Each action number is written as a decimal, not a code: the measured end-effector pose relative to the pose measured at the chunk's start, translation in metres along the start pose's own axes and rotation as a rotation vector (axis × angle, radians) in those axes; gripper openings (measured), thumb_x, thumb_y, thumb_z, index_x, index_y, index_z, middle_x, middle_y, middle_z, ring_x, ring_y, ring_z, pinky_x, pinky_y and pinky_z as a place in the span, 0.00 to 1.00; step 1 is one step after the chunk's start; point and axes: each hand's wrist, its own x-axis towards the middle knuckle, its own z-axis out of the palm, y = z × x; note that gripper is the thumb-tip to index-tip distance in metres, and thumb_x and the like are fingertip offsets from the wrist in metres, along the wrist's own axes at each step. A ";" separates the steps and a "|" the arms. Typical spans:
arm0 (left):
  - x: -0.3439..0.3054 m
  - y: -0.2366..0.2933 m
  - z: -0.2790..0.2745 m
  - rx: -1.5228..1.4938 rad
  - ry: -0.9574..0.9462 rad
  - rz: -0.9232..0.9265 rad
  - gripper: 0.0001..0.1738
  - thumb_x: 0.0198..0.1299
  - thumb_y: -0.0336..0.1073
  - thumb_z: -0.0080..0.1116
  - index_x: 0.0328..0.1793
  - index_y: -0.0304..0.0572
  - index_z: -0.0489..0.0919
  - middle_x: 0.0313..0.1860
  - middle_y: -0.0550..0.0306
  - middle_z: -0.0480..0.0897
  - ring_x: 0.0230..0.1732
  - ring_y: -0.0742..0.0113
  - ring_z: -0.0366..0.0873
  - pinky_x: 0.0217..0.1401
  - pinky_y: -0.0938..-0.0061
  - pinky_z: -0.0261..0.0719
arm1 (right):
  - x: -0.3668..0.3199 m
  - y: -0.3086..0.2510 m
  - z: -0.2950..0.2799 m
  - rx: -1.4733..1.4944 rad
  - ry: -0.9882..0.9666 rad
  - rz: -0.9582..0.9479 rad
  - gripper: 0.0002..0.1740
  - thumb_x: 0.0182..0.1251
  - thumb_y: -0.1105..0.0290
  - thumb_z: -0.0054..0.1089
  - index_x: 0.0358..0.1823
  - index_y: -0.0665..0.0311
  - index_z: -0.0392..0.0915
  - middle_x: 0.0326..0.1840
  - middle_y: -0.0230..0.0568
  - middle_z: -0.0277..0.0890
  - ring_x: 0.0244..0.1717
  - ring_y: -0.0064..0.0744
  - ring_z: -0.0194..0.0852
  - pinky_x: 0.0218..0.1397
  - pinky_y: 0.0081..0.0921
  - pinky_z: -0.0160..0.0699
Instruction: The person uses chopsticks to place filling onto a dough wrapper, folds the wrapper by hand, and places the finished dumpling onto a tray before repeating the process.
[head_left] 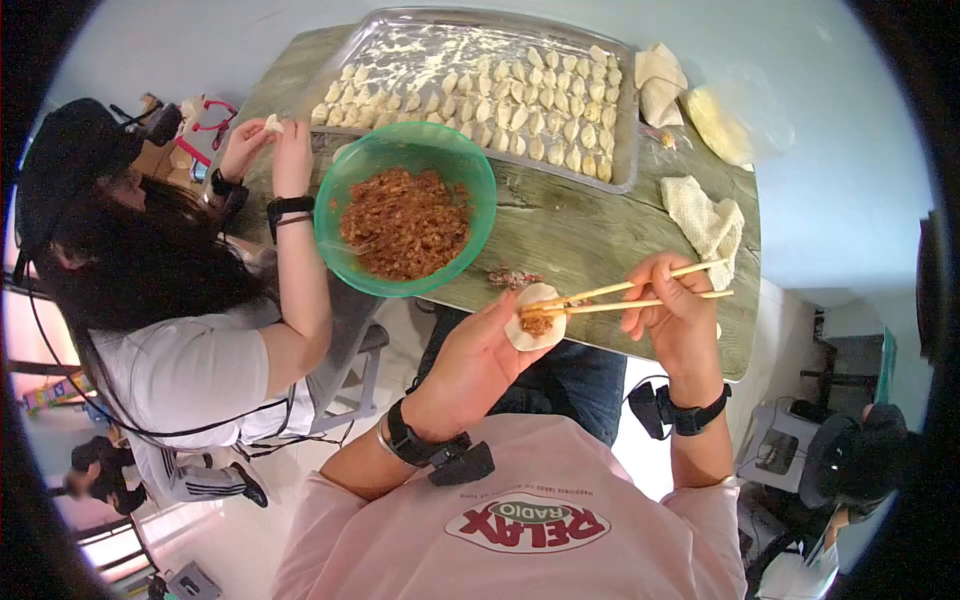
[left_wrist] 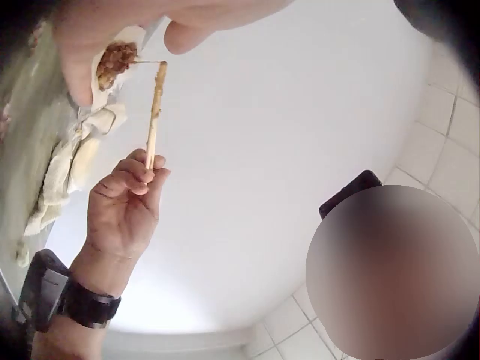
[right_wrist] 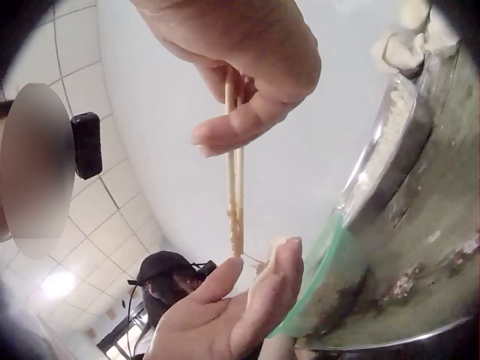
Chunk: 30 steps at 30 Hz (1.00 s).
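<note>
Right wrist view: wrapper [right_wrist: 264, 264] mostly hidden behind left hand [right_wrist: 225, 319] fingers [right_wrist: 283, 279]; chopsticks [right_wrist: 236, 180] tips indistinct.

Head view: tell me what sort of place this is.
Likely a dumpling-making table, home or workshop unclear: a metal tray of folded dumplings, a green bowl of minced filling, the left hand cupping a filled wrapper, the right hand gripping chopsticks.

This is a kitchen-style food-preparation room. On the wooden table [head_left: 560, 230] sit a floured metal tray [head_left: 629, 130] lined with raw dumplings [head_left: 520, 100] and a green bowl [head_left: 472, 160] of minced filling [head_left: 405, 222]. Above the table is a white tiled ceiling [left_wrist: 442, 142].
</note>
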 end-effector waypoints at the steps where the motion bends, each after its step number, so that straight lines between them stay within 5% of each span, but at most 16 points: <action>1: -0.001 0.002 0.000 -0.003 0.021 0.025 0.26 0.71 0.47 0.32 0.64 0.34 0.62 0.63 0.50 0.68 0.65 0.59 0.65 0.71 0.63 0.58 | 0.004 0.000 0.003 0.000 -0.013 0.003 0.14 0.68 0.63 0.50 0.34 0.69 0.72 0.26 0.43 0.75 0.19 0.30 0.76 0.17 0.18 0.75; 9: -0.025 0.020 -0.021 0.037 0.140 0.169 0.25 0.71 0.46 0.32 0.64 0.33 0.63 0.60 0.49 0.71 0.63 0.57 0.67 0.67 0.64 0.63 | 0.057 0.018 0.054 0.084 -0.066 -0.068 0.15 0.70 0.63 0.47 0.38 0.71 0.73 0.28 0.43 0.75 0.22 0.29 0.77 0.21 0.19 0.76; 19: -0.046 0.042 -0.043 0.076 0.176 0.307 0.27 0.69 0.48 0.36 0.63 0.32 0.63 0.59 0.47 0.71 0.62 0.56 0.68 0.66 0.64 0.65 | 0.100 0.065 0.103 -0.444 -0.143 -0.053 0.12 0.68 0.67 0.52 0.36 0.71 0.75 0.26 0.39 0.75 0.19 0.22 0.74 0.19 0.16 0.73; 30: -0.047 0.047 -0.052 0.033 0.172 0.313 0.27 0.69 0.48 0.39 0.62 0.32 0.65 0.60 0.48 0.72 0.62 0.58 0.69 0.65 0.67 0.66 | 0.105 0.078 0.100 -0.405 -0.049 -0.141 0.12 0.67 0.68 0.52 0.34 0.72 0.75 0.24 0.38 0.74 0.19 0.25 0.75 0.21 0.18 0.74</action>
